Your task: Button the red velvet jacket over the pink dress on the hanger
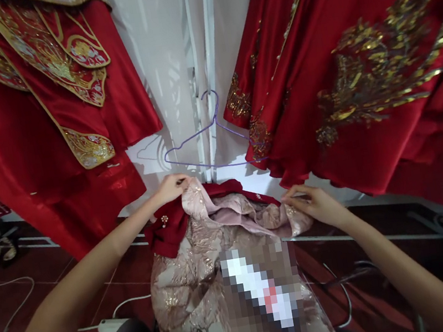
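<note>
A pink and gold brocade garment [182, 290] is spread in front of me, over what looks like my lap. My left hand [172, 189] pinches its upper edge on the left. On the right, my right hand [314, 204] grips the other end of the same edge between thumb and fingers. The edge sags between the two hands and shows a plain pink inner side. Behind it lies a dark red cloth [171, 233] with small beaded flowers. A blurred-out whitish long object [262, 294] rests on the brocade.
A purple wire hanger [214, 117] is just beyond my hands, before a white wall and pale metal poles. Red embroidered garments [125, 91] hang at left, and a red sequined gown [295, 98] at right. A white power strip [111, 325] and cables lie on the tiled floor.
</note>
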Tool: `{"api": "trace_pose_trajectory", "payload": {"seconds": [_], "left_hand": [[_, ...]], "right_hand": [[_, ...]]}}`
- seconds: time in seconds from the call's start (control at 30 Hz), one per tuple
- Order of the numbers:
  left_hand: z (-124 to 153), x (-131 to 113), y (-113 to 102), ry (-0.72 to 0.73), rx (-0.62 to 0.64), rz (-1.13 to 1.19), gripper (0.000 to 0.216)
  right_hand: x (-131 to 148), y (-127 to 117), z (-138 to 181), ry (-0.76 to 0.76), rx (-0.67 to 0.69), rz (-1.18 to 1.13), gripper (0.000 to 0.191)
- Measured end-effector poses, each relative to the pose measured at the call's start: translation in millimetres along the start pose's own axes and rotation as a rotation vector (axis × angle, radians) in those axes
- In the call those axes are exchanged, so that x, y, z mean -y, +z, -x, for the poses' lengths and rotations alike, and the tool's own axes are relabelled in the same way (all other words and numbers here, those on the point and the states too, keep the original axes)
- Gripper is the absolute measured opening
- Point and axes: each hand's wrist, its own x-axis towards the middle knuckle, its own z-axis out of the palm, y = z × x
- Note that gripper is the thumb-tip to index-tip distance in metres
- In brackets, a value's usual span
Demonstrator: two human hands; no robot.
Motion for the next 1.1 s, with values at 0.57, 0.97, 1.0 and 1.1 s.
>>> {"api": "trace_pose_trajectory", "payload": {"seconds": [0.57, 0.97, 1.0, 1.1], "left_hand": [[-46, -52, 72, 0.248, 0.034, -0.261, 0.021], [-12, -69, 47, 0.313, -0.001, -0.198, 0.027], [-11, -69, 47, 0.306, -0.003, -0.197, 0.026], [-8, -69, 45, 0.286, 0.001, -0.207, 0.026]], "right_hand": [[-8, -30, -123, -0.048, -0.387, -0.061, 0.027], [-64, -39, -120, 0.092, -0.686, 0.047, 0.013], [-64, -39, -120, 0.084, -0.691, 0.037, 0.012], [-64, -40, -120, 0.034, -0.694, -0.014, 0.013]]}}
